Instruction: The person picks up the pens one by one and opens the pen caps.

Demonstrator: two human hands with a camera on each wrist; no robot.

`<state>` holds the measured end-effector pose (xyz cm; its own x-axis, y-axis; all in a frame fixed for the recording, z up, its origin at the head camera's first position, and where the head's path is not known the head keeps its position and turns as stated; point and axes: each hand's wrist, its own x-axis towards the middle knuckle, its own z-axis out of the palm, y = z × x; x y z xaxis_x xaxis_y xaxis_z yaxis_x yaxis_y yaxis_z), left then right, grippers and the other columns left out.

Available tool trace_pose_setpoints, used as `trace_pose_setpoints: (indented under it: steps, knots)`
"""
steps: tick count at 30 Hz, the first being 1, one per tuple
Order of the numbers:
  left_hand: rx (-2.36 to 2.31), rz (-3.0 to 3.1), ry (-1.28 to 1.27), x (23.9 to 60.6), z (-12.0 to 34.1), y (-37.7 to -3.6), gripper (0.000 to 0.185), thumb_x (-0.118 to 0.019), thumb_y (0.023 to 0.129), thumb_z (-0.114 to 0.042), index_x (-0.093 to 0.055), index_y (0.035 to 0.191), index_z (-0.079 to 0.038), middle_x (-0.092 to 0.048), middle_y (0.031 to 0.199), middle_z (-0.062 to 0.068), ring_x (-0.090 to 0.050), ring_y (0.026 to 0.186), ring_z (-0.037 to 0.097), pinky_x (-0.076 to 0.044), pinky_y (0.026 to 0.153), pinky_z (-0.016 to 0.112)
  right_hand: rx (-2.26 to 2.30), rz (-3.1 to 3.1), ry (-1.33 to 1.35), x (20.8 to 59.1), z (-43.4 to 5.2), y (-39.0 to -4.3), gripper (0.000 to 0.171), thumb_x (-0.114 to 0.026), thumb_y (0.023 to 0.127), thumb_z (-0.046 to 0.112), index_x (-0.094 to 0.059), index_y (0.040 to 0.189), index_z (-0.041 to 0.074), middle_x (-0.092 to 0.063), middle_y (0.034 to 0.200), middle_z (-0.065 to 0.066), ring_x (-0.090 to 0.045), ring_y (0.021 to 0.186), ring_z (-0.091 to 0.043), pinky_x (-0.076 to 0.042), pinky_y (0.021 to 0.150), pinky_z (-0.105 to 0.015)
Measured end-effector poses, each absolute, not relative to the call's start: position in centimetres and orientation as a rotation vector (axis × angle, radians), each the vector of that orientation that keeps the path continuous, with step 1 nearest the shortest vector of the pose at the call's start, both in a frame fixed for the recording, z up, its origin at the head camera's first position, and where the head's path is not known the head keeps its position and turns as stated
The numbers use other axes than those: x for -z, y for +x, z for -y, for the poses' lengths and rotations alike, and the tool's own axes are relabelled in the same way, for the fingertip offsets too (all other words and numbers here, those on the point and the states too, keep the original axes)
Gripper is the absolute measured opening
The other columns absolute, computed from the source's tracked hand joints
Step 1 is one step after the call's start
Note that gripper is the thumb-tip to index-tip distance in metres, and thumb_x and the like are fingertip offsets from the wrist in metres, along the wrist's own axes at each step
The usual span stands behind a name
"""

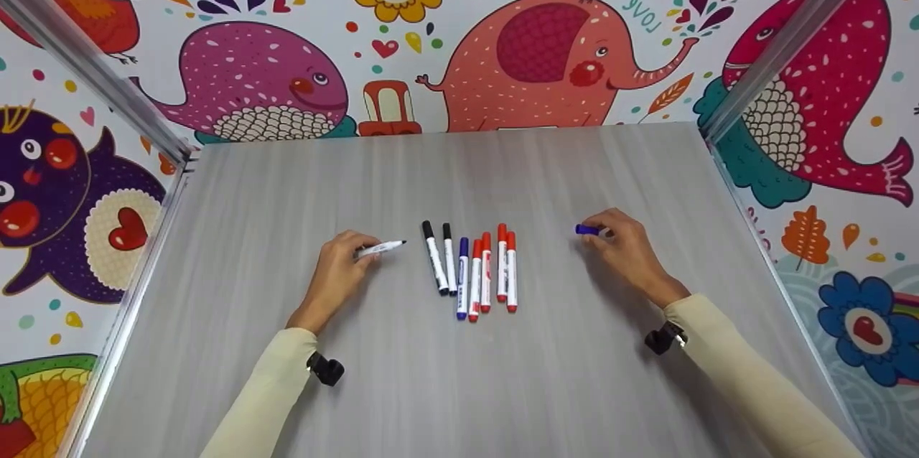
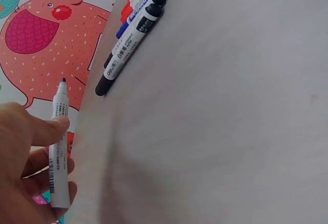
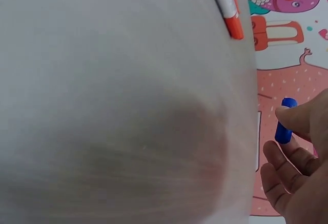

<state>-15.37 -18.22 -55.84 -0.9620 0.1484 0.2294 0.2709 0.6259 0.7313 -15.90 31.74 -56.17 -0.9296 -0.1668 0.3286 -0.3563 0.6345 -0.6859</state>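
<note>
My left hand (image 1: 340, 265) holds an uncapped white marker (image 1: 381, 248) between thumb and fingers, its dark tip pointing toward the middle of the table. In the left wrist view the thumb presses on the barrel of that marker (image 2: 60, 147). Off to the right, my right hand (image 1: 623, 246) pinches a blue marker cap (image 1: 587, 230); the same cap (image 3: 286, 121) shows between thumb and fingertips in the right wrist view. Between the hands lie capped markers: two black ones (image 1: 435, 258), a blue one (image 1: 462, 278) and several red ones (image 1: 486, 271).
The grey wood-grain table (image 1: 459, 386) carries the row of markers near its middle. Cartoon-printed walls (image 1: 402, 49) stand at the back and both sides, with metal strips (image 1: 797, 41) along the corners. A black wrist camera (image 1: 327, 369) sits on the left sleeve.
</note>
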Motion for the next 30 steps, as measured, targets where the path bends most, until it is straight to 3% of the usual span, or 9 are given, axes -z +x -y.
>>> trace_pose_setpoints:
  steps: [5,22,30]
  knots:
    - [1.247,2.713,-0.317,56.6,18.9,-15.4,0.020,-0.084,0.091,0.007,-0.082,0.110,0.004,-0.077,0.107,0.016,-0.072,0.101,0.032,-0.059,0.089,0.052,-1.189,2.654,0.405,56.9,-32.5,-16.1,0.021,-0.080,0.092,-0.014,-0.080,0.111,-0.004,-0.075,0.106,-0.016,-0.071,0.098,-0.032,-0.050,0.085,-0.016]
    - [1.157,2.755,-0.283,58.2,21.0,-15.3,0.019,-0.083,0.092,0.007,-0.083,0.111,0.002,-0.077,0.109,0.014,-0.069,0.107,0.034,-0.055,0.093,0.052,-1.127,2.750,0.327,58.5,-34.5,-16.5,0.018,-0.079,0.094,-0.012,-0.080,0.112,-0.005,-0.074,0.107,-0.019,-0.064,0.094,-0.030,-0.047,0.082,-0.025]
    - [1.096,2.755,-0.303,58.6,21.0,-15.4,0.019,-0.084,0.092,0.006,-0.083,0.110,0.001,-0.076,0.108,0.014,-0.069,0.106,0.035,-0.055,0.091,0.052,-1.098,2.718,0.382,58.7,-34.6,-16.7,0.019,-0.083,0.090,-0.013,-0.080,0.108,-0.006,-0.075,0.104,-0.019,-0.064,0.092,-0.032,-0.046,0.080,-0.029]
